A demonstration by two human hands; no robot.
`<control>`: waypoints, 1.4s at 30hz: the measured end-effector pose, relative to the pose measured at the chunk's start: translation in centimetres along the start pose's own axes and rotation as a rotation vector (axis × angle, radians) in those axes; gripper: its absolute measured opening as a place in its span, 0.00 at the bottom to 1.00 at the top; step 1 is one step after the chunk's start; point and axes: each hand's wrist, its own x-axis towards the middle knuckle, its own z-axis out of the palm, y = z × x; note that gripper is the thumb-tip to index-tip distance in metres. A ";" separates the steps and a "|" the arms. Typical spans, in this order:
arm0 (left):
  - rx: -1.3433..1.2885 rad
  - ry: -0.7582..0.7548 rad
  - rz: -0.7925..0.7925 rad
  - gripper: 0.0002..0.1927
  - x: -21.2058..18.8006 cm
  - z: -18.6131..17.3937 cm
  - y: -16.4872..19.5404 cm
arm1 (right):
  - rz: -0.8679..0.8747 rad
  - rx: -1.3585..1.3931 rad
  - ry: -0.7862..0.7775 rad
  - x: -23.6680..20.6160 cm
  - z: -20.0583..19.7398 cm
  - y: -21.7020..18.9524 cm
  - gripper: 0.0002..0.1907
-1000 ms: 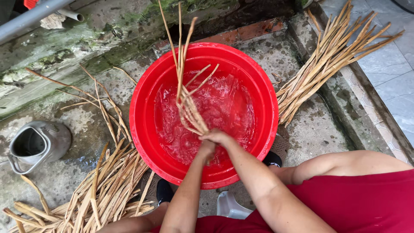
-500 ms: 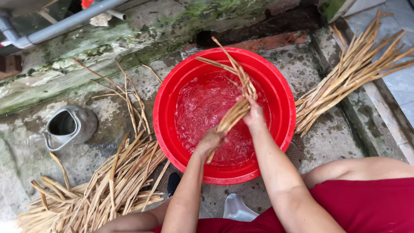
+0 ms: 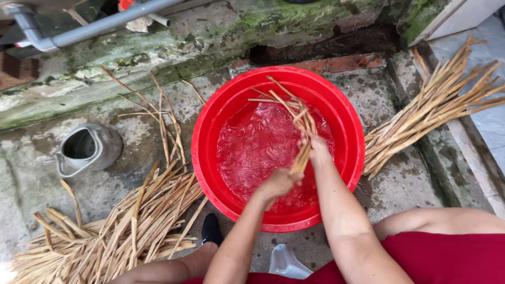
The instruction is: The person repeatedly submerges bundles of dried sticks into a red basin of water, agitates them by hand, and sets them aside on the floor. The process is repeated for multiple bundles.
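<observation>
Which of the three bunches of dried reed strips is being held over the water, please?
The small bunch gripped by both hands, left hand and right hand, above the red basin; the other piles lie on the ground.

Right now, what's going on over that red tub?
A person holds a bundle of dried reed strips over a red basin of water. The left hand grips its lower end and the right hand grips higher up. More strips lie in piles on the concrete at left and right. A metal kettle lies on its side nearby.
</observation>
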 end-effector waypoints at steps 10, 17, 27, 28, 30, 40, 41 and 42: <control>0.001 0.309 -0.169 0.23 9.8 -6.5 -11.0 | 0.116 -0.816 -0.184 -3.6 2.9 7.9 0.28; 0.387 0.110 -0.259 0.29 11.4 -4.9 -16.6 | 0.061 -0.662 0.198 0.7 -1.5 8.7 0.25; -0.081 0.172 -0.226 0.15 12.7 -3.1 -14.4 | 0.013 -0.894 -0.138 -2.9 4.2 12.6 0.41; -0.006 0.099 -0.212 0.14 12.6 -2.6 -14.2 | 0.123 -0.867 -0.098 -2.9 4.1 12.3 0.33; 0.128 -0.030 -0.158 0.14 12.0 -1.7 -13.0 | 0.285 -0.699 0.069 -2.1 3.1 10.8 0.22; 0.122 -0.031 -0.083 0.11 -3.4 -10.6 -2.5 | 0.015 0.118 0.239 2.9 -0.4 -0.1 0.25; 0.210 0.079 -0.028 0.10 -4.1 -12.2 -2.4 | -0.036 0.150 0.228 1.9 0.3 -0.5 0.28; 0.295 0.185 0.013 0.11 -4.4 -13.2 -2.8 | -0.061 0.170 0.211 0.7 1.0 -0.3 0.31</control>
